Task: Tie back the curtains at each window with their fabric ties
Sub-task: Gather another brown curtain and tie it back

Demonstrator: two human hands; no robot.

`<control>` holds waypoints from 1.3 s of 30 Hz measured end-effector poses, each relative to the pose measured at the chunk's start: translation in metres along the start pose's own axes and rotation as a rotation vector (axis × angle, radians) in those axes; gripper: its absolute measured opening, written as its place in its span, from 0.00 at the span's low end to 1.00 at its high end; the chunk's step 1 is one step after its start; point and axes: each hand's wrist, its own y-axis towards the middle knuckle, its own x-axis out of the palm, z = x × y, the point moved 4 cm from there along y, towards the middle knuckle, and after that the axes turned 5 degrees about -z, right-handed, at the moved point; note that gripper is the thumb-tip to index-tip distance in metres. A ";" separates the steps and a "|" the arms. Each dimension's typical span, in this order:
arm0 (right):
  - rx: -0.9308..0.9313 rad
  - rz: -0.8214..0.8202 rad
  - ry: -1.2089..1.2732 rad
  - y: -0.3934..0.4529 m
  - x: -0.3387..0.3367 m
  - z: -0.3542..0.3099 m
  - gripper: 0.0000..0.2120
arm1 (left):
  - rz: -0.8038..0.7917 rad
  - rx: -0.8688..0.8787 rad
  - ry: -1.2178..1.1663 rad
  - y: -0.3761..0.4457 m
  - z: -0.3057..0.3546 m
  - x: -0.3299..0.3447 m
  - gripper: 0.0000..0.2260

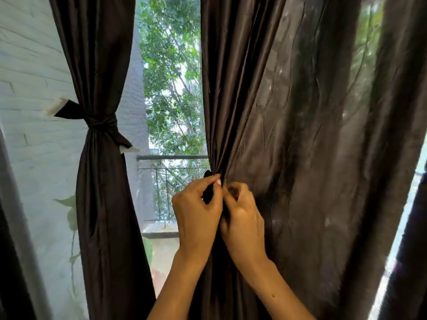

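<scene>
Fingers of the left hand curl round a dark fabric tie, thumb and forefinger pinching it against the gathered edge of the right curtain. Just beside it, at 3 o'clock and touching knuckle to knuckle, the right hand has its fingers bent inward, pinching the bunched folds of the same curtain; whether it also holds an end of the tie cannot be told. Both hands sit low of centre, around 6 o'clock in the view, with pleats fanning up from the pinch toward 12 o'clock. Well apart at 9 o'clock, the left curtain hangs cinched at its waist by a knotted tie whose pale-tipped ends stick out to either side. Between the curtains, a balcony railing and green trees show through the window.
</scene>
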 end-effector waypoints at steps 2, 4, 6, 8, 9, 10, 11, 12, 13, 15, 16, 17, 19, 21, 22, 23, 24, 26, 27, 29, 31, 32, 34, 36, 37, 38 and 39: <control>-0.021 -0.080 0.054 0.001 -0.001 0.004 0.22 | -0.009 -0.024 -0.005 0.001 0.001 -0.001 0.07; -0.051 -0.156 0.136 0.001 -0.003 0.009 0.22 | -0.026 -0.071 -0.015 0.004 -0.001 -0.002 0.09; -0.080 -0.195 0.196 0.001 -0.006 0.012 0.23 | -0.030 -0.093 -0.007 0.006 -0.002 -0.002 0.08; -0.057 -0.053 0.157 0.003 -0.012 0.021 0.22 | -0.022 -0.103 0.004 0.007 -0.002 -0.001 0.07; 0.013 0.101 0.108 0.005 -0.016 0.031 0.21 | -0.019 -0.109 0.001 0.006 -0.002 -0.001 0.07; 0.146 0.247 0.083 0.006 -0.021 0.042 0.24 | -0.019 -0.117 -0.011 0.005 -0.001 0.000 0.07; 0.298 0.334 0.113 0.006 -0.026 0.053 0.30 | -0.025 -0.124 -0.030 0.004 -0.001 0.000 0.07; 0.407 0.357 0.194 0.008 -0.028 0.064 0.40 | -0.035 -0.129 -0.051 0.003 0.000 0.001 0.08; 0.464 0.336 0.300 0.010 -0.028 0.074 0.48 | -0.043 -0.130 -0.065 0.002 0.001 0.001 0.08; 0.503 0.263 0.545 0.016 -0.023 0.087 0.53 | -0.048 -0.124 -0.072 0.001 0.001 0.002 0.09; 0.510 0.231 0.683 0.020 -0.021 0.090 0.50 | -0.046 -0.125 -0.074 0.000 0.001 0.002 0.09; 0.494 0.198 0.806 0.024 -0.018 0.090 0.45 | -0.044 -0.128 -0.075 0.000 0.001 0.003 0.08; 0.379 0.180 0.842 0.028 -0.016 0.083 0.28 | -0.033 -0.120 -0.056 -0.001 0.001 0.003 0.08; 0.260 0.255 0.657 0.024 -0.018 0.073 0.14 | -0.018 -0.098 -0.025 -0.001 0.002 0.004 0.07; 0.209 0.306 0.573 0.020 -0.019 0.065 0.11 | -0.012 -0.088 -0.019 -0.001 0.003 0.004 0.07; 0.168 0.347 0.510 0.015 -0.019 0.058 0.09 | -0.008 -0.077 -0.012 -0.001 0.003 0.004 0.06; 0.135 0.371 0.466 0.011 -0.019 0.051 0.08 | -0.009 -0.063 -0.001 0.000 0.003 0.004 0.06; 0.074 0.355 0.429 0.009 -0.019 0.038 0.08 | -0.033 -0.021 0.032 -0.001 0.003 0.005 0.06; 0.035 0.318 0.423 0.010 -0.018 0.032 0.08 | -0.046 -0.002 0.037 -0.001 0.003 0.006 0.07; -0.018 0.229 0.455 0.014 -0.017 0.025 0.08 | -0.053 0.009 0.021 -0.002 0.004 0.008 0.08; -0.005 0.163 0.550 0.018 -0.015 0.023 0.09 | -0.036 -0.011 0.008 -0.003 0.006 0.009 0.08; 0.002 0.125 0.599 0.019 -0.013 0.023 0.10 | -0.020 -0.034 -0.001 -0.003 0.006 0.009 0.07; 0.009 0.038 0.684 0.018 -0.010 0.024 0.12 | -0.006 -0.105 -0.048 0.000 0.003 0.009 0.06; 0.074 -0.037 0.831 0.016 -0.005 0.027 0.15 | -0.020 -0.166 -0.099 0.003 -0.002 0.010 0.06; 0.127 -0.059 0.921 0.015 -0.004 0.030 0.16 | -0.032 -0.176 -0.105 0.005 -0.004 0.010 0.06; 0.176 -0.069 0.992 0.014 -0.004 0.033 0.17 | -0.046 -0.173 -0.101 0.006 -0.005 0.011 0.07; 0.215 -0.077 1.040 0.013 -0.003 0.037 0.17 | -0.060 -0.170 -0.097 0.006 -0.005 0.011 0.07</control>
